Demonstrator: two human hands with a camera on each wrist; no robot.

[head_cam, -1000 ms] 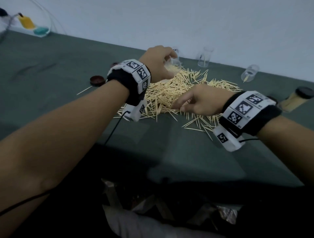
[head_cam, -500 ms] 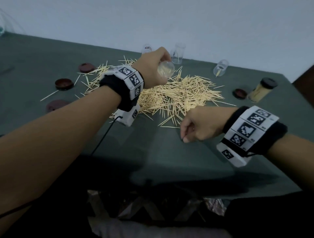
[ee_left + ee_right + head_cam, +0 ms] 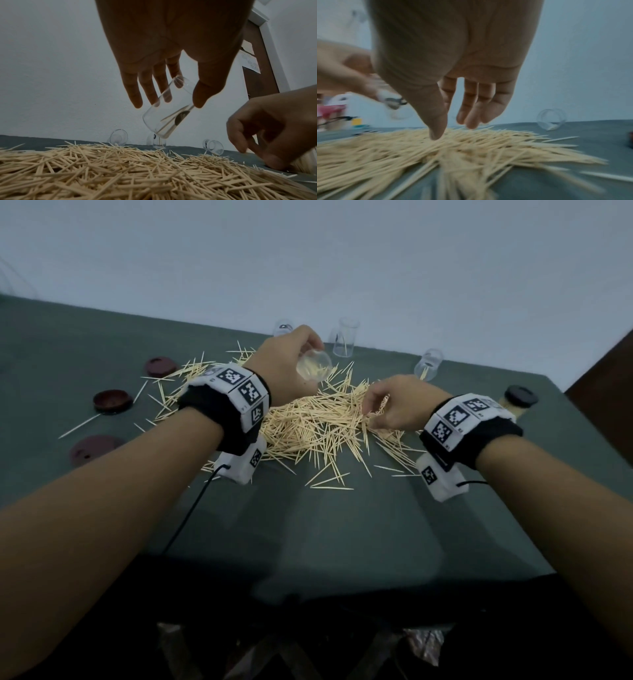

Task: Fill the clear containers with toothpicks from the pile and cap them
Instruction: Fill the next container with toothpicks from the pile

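A big pile of toothpicks lies in the middle of the dark green table. My left hand holds a clear container tilted above the pile's far side. In the left wrist view the thumb and fingers grip this container, and a few toothpicks lie inside it. My right hand hovers over the right part of the pile. Its fingers point down, loosely spread, and the thumb tip touches the toothpicks. I see nothing pinched in it.
Empty clear containers stand or lie behind the pile: one upright, one on its side, one behind my left hand. A filled, black-capped container lies at the right. Three dark red caps sit at the left.
My right hand went from a fist on the table in front of the pile back onto the pile, with its fingers now loosened. The left hand still holds the container.
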